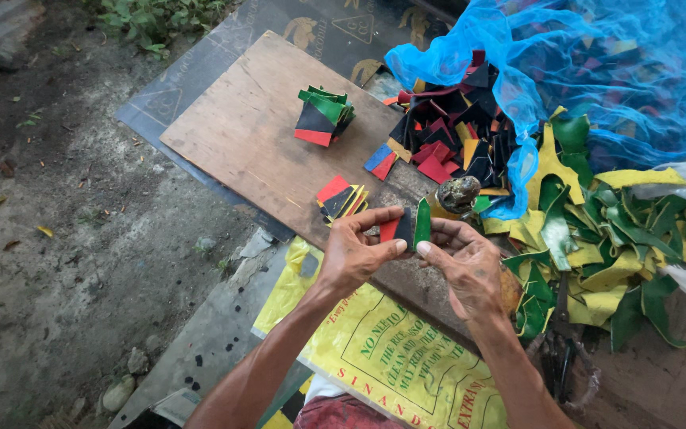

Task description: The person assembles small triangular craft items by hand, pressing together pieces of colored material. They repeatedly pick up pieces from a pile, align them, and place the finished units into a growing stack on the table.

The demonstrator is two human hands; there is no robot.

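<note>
Over wooden board [256, 127] | both hands' grip pinches coloured pieces [406, 226] | yellow printed sack [391, 349] beneath

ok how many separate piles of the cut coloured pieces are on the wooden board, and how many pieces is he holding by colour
Piles on the wooden board:
green-topped stack: 1
small fanned stack: 1
blue and red pair: 1

Pieces held between the left hand and right hand:
red piece: 1
black piece: 1
green piece: 1

Total: 3 piles, 3 held pieces.
</note>
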